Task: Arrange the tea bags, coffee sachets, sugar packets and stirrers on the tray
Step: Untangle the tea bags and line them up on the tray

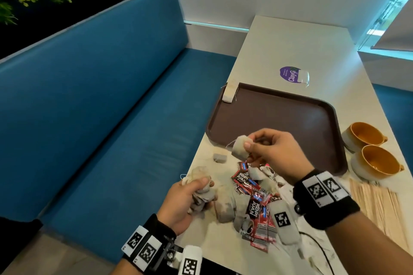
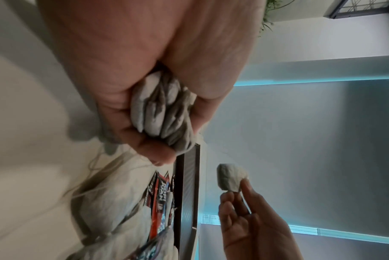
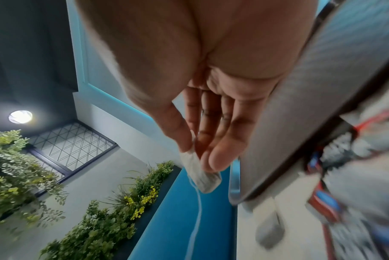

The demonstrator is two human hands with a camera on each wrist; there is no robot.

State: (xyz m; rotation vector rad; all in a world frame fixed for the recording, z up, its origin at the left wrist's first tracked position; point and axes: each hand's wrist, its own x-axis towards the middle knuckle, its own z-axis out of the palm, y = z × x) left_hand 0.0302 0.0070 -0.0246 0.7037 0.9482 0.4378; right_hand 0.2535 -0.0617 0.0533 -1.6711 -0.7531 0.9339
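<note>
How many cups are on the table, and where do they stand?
2. Both stand on the table, right of the brown tray: the farther cup beside the tray's right rim, the nearer cup by its near right corner, just beyond the wooden stirrers.

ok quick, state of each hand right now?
Left hand: closed around a bunch of tea bags.
Right hand: pinching a single tea bag between thumb and fingers, above the near edge of the tray.

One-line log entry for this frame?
left hand: grips tea bag bunch | right hand: pinches single tea bag | brown tray: one tea bag stack, far-left corner
</note>
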